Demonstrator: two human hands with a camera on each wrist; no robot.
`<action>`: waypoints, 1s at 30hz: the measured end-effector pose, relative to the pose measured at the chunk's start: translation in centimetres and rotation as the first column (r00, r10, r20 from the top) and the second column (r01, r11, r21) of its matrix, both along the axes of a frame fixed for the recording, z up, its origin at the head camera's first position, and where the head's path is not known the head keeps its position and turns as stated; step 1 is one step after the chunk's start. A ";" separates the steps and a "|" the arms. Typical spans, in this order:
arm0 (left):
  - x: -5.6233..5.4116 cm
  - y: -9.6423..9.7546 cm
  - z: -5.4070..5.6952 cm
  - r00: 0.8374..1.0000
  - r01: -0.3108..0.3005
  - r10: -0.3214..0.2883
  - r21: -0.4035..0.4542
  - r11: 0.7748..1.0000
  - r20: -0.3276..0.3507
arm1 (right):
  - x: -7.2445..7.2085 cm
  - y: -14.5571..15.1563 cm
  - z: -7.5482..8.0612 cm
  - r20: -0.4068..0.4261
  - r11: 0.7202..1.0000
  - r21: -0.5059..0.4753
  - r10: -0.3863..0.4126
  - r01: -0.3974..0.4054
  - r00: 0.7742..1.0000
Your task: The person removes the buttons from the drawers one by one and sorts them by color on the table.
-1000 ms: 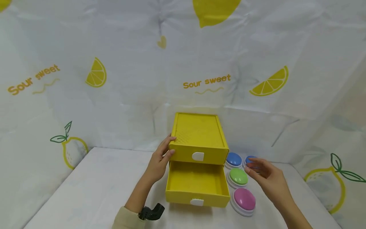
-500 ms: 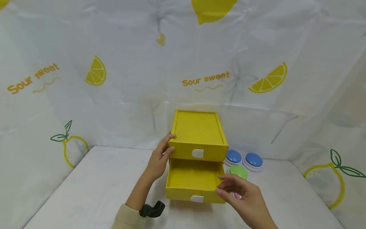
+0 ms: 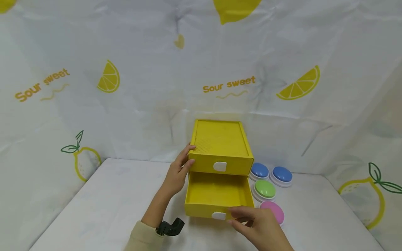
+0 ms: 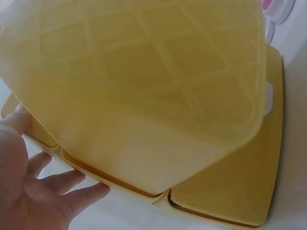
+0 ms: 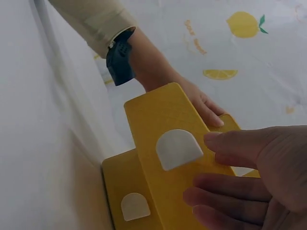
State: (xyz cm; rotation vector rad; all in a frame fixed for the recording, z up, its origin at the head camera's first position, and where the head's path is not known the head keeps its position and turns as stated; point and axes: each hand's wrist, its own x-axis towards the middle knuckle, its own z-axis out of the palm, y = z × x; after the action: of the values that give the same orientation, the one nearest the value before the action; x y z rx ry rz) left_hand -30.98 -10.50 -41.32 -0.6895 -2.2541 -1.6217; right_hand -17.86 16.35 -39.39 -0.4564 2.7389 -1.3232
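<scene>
Lattice-patterned yellow drawer (image 4: 129,62) with white tab (image 3: 218,215)

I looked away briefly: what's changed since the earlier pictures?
The right hand moved left and toward the person, from near the right blue button to the front of the open drawer, beside its white handle, without visibly gripping it. The left hand stayed on the cabinet; drawer and buttons stayed put.

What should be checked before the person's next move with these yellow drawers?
1. Left hand on the yellow cabinet: ok, touching its upper front corner.
2. Top drawer shut: ok.
3. Bottom drawer shut: ok, seen from the left wrist.
4. Middle drawer shut: not ok, pulled out.
5. Right hand touching the middle drawer's white handle: cannot tell, though close.
6. Coloured domes outside the open drawer: ok, to its right.
</scene>
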 end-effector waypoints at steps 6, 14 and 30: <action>0.0 0.0 0.0 1.000 -0.002 0.002 0.005 1.000 0.010 | -0.2 -1.6 -1.2 -0.115 0.994 0.096 -0.036 0.047 0.993; 0.0 0.2 0.1 1.000 -0.003 0.002 0.013 1.000 0.022 | -0.3 -3.7 -1.8 -0.453 0.962 0.149 -0.139 0.228 0.881; 0.1 0.4 0.1 1.000 -0.001 0.000 0.026 1.000 0.030 | -5.6 -4.0 -2.9 -0.648 0.943 0.100 -0.180 0.317 0.740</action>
State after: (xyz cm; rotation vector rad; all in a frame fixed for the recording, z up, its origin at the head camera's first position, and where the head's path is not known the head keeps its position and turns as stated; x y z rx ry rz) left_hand -30.91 -10.13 -41.20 -0.6625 -2.2494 -1.6683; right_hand -23.48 12.31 -42.26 -0.6296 3.5698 -1.0414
